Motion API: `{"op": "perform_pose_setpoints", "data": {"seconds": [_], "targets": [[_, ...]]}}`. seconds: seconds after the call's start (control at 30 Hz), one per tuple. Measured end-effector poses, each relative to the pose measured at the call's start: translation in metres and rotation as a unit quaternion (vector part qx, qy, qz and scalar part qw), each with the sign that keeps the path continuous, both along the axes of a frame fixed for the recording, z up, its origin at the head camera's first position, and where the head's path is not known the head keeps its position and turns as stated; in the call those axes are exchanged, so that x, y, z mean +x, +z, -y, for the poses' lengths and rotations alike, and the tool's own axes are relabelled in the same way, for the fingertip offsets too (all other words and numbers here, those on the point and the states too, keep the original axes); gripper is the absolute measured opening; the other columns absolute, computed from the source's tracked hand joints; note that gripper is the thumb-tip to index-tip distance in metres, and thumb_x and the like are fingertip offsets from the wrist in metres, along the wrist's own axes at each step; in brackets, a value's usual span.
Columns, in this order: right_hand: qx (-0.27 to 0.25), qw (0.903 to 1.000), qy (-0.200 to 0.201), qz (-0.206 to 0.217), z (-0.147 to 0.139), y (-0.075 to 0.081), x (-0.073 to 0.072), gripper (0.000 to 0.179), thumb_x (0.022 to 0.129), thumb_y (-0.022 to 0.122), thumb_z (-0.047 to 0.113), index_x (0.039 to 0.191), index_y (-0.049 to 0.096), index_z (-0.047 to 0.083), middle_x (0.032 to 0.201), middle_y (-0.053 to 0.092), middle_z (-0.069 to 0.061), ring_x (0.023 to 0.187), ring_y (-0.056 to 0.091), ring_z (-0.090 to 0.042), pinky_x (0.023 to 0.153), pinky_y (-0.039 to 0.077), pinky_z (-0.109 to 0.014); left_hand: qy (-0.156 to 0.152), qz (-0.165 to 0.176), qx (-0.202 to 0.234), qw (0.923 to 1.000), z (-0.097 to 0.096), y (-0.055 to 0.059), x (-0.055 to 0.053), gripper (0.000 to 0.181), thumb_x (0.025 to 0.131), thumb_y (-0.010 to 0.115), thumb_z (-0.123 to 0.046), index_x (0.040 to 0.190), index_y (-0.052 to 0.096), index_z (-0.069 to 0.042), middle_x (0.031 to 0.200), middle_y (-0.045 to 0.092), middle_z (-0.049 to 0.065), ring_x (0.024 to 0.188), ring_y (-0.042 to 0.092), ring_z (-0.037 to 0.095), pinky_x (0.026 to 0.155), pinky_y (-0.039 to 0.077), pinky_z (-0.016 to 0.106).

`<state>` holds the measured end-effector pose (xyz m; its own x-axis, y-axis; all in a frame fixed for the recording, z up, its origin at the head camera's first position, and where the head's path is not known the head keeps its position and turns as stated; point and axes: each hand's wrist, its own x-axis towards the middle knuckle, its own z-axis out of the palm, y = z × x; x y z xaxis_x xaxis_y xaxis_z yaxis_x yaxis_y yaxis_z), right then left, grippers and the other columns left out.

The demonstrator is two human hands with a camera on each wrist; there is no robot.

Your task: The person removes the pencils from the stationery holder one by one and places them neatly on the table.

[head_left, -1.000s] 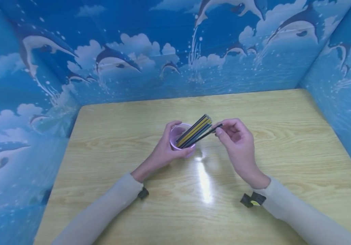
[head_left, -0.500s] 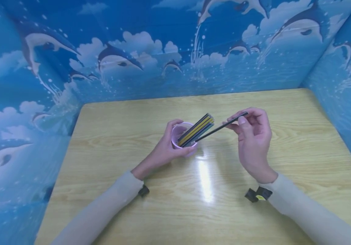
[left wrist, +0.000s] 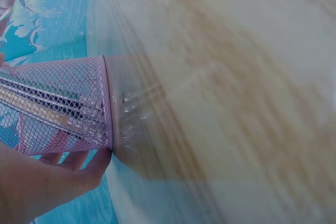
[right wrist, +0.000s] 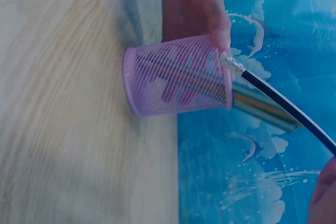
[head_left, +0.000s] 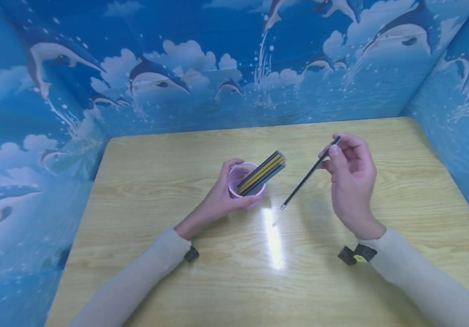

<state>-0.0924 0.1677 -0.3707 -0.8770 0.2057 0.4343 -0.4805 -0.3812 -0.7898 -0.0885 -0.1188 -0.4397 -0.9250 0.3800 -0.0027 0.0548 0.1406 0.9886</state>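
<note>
One pencil (head_left: 309, 175), probably black, slants from right hand (head_left: 352, 181).

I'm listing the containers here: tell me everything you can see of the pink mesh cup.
The pink mesh cup is round and open-topped, its see-through lattice wall looking like painted metal. A smooth rim circles its mouth, and a plain band edges its base. It stands upright on the wood-grain table, gripped by the left hand with thumb and fingers on opposite sides. A bundle of pencils leans inside, upper ends jutting past the rim toward the person's right.
</note>
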Motion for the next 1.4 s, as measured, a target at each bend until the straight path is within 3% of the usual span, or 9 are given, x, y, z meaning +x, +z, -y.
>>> {"op": "perform_pose_setpoints", "data": {"seconds": [0.23,0.53,0.87,1.2,1.27,1.4], "targets": [[0.095,0.9916,0.02,0.086,-0.019,-0.018,-0.012,0.029,0.106,0.069,0.0,0.135,0.068,-0.005,0.106,0.068,-0.013,0.092,0.068,-0.02,0.074,0.064,-0.024,0.0,-0.003,-0.008,1.0,0.0,-0.001,-0.001,0.101,0.087,0.095,-0.018,0.164,0.03,-0.019,0.151,0.054,0.006,0.136,0.058,0.027,0.115,0.051,0.044],[0.186,0.9566,0.072,0.213,-0.029,-0.036,-0.032,0.034,0.106,0.073,0.01,0.138,0.069,0.0,0.112,0.064,-0.008,0.096,0.067,-0.016,0.076,0.065,-0.025,0.002,0.0,-0.004,1.0,0.0,-0.002,-0.001,0.101,0.088,0.094,-0.017,0.165,0.029,-0.019,0.15,0.054,0.006,0.136,0.059,0.027,0.11,0.055,0.04],[0.302,0.9019,0.119,0.285,-0.028,-0.058,-0.051,0.042,0.107,0.071,0.011,0.142,0.06,-0.01,0.116,0.064,-0.011,0.096,0.068,-0.014,0.08,0.067,-0.031,-0.002,-0.001,0.014,0.9999,0.0,-0.002,-0.001,0.096,0.088,0.093,-0.013,0.162,0.032,-0.02,0.151,0.055,0.006,0.137,0.058,0.028,0.111,0.055,0.042],[0.446,0.8224,0.128,0.329,-0.026,-0.072,-0.066,0.038,0.106,0.071,0.014,0.138,0.064,-0.006,0.117,0.064,-0.019,0.095,0.068,-0.026,0.076,0.067,-0.032,0.007,0.008,-0.002,0.9999,0.0,0.001,0.0,0.098,0.088,0.095,-0.019,0.162,0.032,-0.028,0.15,0.055,0.003,0.136,0.06,0.025,0.11,0.055,0.04],[0.467,0.8119,0.126,0.327,-0.024,-0.071,-0.067,0.037,0.106,0.072,0.014,0.137,0.064,-0.005,0.116,0.066,-0.02,0.095,0.07,-0.028,0.076,0.067,-0.032,0.005,0.005,-0.003,1.0,0.0,0.001,0.0,0.098,0.088,0.095,-0.018,0.163,0.032,-0.026,0.15,0.055,0.003,0.136,0.059,0.025,0.111,0.055,0.04],[0.489,0.8026,0.126,0.317,-0.022,-0.069,-0.068,0.037,0.105,0.073,0.012,0.135,0.064,-0.007,0.115,0.067,-0.02,0.093,0.072,-0.029,0.075,0.067,-0.031,0.002,0.0,0.001,1.0,0.0,0.001,0.0,0.098,0.088,0.094,-0.016,0.163,0.031,-0.022,0.151,0.055,0.003,0.137,0.059,0.025,0.111,0.055,0.041]]}}
